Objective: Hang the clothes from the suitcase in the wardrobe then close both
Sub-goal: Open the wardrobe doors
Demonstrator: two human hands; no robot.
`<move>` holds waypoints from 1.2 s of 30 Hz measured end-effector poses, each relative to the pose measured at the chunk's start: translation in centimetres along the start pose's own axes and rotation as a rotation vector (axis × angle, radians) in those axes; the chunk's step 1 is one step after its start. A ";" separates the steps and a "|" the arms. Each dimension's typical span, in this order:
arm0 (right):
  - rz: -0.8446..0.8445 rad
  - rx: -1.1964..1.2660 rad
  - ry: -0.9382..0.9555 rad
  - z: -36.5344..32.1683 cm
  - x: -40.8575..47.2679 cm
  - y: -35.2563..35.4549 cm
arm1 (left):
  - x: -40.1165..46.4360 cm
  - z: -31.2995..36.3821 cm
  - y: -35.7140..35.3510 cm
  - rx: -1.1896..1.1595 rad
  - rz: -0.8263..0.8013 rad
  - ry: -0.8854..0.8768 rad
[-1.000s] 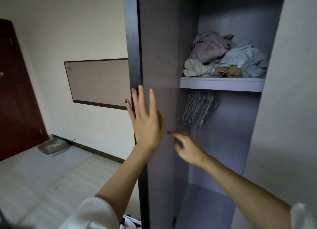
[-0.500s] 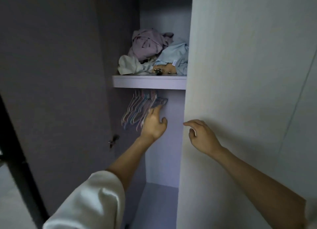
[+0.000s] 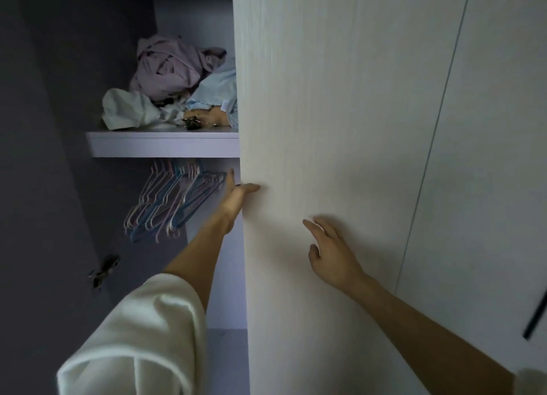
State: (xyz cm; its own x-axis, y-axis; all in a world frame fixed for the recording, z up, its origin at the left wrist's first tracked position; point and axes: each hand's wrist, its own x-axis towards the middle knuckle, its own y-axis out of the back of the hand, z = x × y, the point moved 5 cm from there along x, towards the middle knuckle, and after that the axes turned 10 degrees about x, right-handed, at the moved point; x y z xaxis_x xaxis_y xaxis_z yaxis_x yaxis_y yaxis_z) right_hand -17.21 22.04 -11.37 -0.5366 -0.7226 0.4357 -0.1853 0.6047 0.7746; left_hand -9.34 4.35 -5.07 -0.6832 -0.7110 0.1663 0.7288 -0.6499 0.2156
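Wardrobe (image 3: 325, 98) fills the view, its pale right door (image 3: 340, 157) closed. Left hand (image 3: 236, 197) reaches inside, thumb hooked over the door's edge, fingers straight near the hangers (image 3: 174, 199) under the shelf (image 3: 162, 146). Crumpled clothes (image 3: 174, 80) lie on that shelf. Right hand (image 3: 331, 252) rests loosely spread against the door.

I see a pale shelf (image 3: 162, 146) inside the wardrobe, its right end hidden behind a door. On it lies a heap of crumpled clothes (image 3: 174, 80): mauve on top, white at left, light blue at right.
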 end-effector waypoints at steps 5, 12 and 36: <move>0.120 0.121 0.042 -2.7 -1.3 0.5 | -5.6 1.3 0.9 0.084 -0.055 -0.133; 0.426 0.306 0.055 -7.1 -8.3 2.6 | -14.6 3.0 1.3 0.318 -0.177 -0.412; 0.753 0.238 -0.170 2.0 -24.1 24.2 | -25.0 18.3 -23.3 0.558 -0.469 -1.102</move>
State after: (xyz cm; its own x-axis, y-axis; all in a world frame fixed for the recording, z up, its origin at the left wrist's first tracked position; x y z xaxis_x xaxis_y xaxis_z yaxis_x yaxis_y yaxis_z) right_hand -10.37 54.73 -4.03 -0.7020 -0.0435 0.7109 0.1157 0.9779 0.1741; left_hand -10.11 42.18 3.34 -0.7359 0.3119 0.6010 0.4793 -0.3871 0.7877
